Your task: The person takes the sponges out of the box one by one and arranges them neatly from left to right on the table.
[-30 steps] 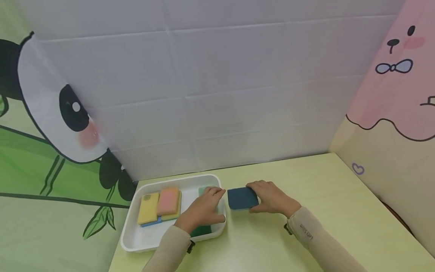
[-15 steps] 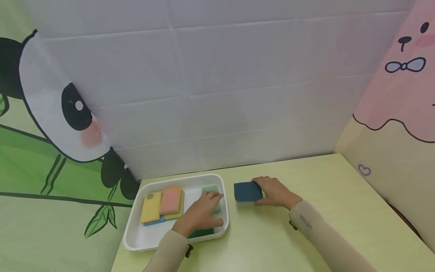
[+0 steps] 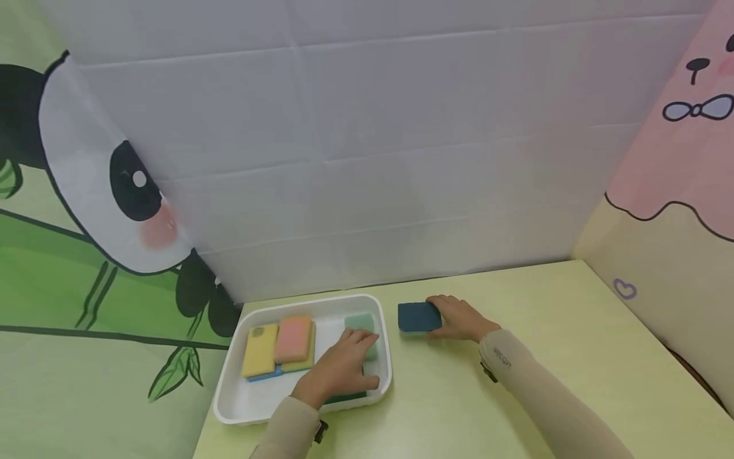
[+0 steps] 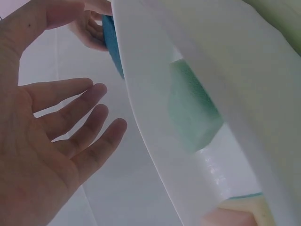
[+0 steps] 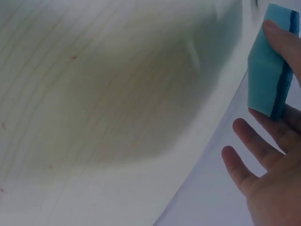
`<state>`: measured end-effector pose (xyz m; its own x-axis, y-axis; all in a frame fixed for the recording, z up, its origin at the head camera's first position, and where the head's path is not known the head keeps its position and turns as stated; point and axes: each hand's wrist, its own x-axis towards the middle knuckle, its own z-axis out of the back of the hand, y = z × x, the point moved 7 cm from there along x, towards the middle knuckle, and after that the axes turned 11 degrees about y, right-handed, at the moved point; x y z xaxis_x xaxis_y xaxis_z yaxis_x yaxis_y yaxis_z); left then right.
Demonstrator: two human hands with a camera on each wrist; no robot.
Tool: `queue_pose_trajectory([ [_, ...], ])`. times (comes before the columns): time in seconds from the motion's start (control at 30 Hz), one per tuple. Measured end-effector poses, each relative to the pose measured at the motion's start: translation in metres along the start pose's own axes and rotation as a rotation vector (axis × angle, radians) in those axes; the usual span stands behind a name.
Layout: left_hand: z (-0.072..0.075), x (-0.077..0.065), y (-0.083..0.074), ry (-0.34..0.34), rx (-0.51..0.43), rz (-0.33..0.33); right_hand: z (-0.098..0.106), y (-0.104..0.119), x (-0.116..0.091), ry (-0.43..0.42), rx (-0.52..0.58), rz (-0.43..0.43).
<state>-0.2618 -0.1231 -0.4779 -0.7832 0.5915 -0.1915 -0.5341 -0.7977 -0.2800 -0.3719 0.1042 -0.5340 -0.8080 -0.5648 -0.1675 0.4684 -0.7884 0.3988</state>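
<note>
In the head view my right hand [image 3: 460,319] holds a blue sponge [image 3: 418,317] just right of the white tray. Seen from the right wrist, the sponge [image 5: 269,63] has a light blue body and a dark blue scouring layer, pinched between thumb and fingers. My left hand [image 3: 341,366] hovers over the tray's right end with fingers spread, holding nothing. Under and beside it are a pale green sponge [image 3: 361,322] and a dark green piece [image 3: 350,396], both partly hidden by the hand.
The white tray [image 3: 229,401] stands on the pale yellow table [image 3: 516,395]. At its left lie a yellow sponge [image 3: 260,350] and a pink-topped sponge [image 3: 293,339] on another yellow one, with a blue edge below. A white fabric wall [image 3: 373,159] rises behind.
My right hand has carried the blue sponge a little farther back across the table. My left hand has drawn slightly inward from the tray's right rim, so more of the pale green sponge shows.
</note>
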Motion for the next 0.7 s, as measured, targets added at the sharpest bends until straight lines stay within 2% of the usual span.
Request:
queue_pose_trajectory([
  [0.3, -0.006, -0.003, 0.003, 0.004, 0.015, 0.016, -0.015, -0.021, 0.015, 0.019, 0.05, -0.032],
  [0.7, -0.012, -0.002, 0.009, 0.025, 0.014, 0.041, -0.018, -0.027, 0.026, 0.078, 0.101, -0.062],
])
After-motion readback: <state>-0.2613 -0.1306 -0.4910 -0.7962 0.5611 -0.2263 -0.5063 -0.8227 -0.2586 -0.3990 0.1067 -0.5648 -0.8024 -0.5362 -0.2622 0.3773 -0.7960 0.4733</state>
